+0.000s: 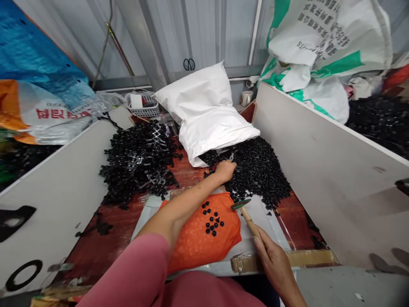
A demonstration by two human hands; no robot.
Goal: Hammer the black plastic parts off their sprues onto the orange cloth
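My left hand reaches forward to the mouth of a white sack, at the near edge of a heap of small black plastic parts. Its fingers are curled, and a small grey piece shows beside them; what they hold is unclear. My right hand, lower right, is closed round the wooden handle of a tool with a narrow dark and green head. That head lies over the edge of an orange cloth bag. Several small round black pieces rest on the bag.
White side panels bound the red-brown worktop on both sides. A tangled heap of black parts stands at left. Behind are a grey basket and a mug. A cardboard strip lies along the front edge.
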